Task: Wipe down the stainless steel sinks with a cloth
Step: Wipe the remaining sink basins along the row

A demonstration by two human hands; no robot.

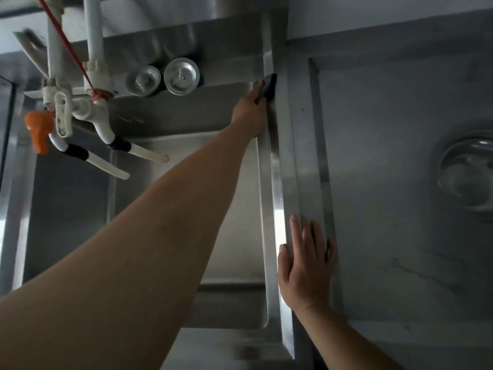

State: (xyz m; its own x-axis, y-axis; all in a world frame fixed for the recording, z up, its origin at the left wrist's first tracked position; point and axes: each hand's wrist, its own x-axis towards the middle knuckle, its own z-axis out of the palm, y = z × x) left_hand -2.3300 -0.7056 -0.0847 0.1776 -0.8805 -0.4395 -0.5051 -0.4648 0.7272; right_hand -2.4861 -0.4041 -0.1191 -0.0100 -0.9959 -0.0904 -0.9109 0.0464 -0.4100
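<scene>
**At the far right corner of the sink: cloth on the rim**

Over the sink basin (234,209), the left arm reaches out full length. Left hand (249,113) holds a dark cloth (268,86) against the steel rim (274,156) that divides the basin from the steel counter (400,236) to its right. Cloth sits at the rim's far end, near the back corner. Fingers are curled over the cloth, pressed together; thumb position cannot be told from this angle.

Right hand (306,265) lies flat, palm down, on the counter edge just beside the rim, near end. Fingers straight and slightly spread, holding nothing. Thumb touches the bright strip of the rim.

Behind the basin, on the back ledge: two round metal drain strainers (162,79) side by side, just left of the cloth hand but apart from it.

Upper left: white pipes (92,36) coming down to two taps with white spouts (138,152), each with a black band. An orange valve handle (38,129) sits on the left tap. A red cord (66,46) runs diagonally across the pipes.

Far right on the counter: a clear glass bowl (469,177), partly cut by the frame edge, well apart from both hands.

Basin looks dry. Lighting is dim, so fine marks on the steel are not readable.
</scene>
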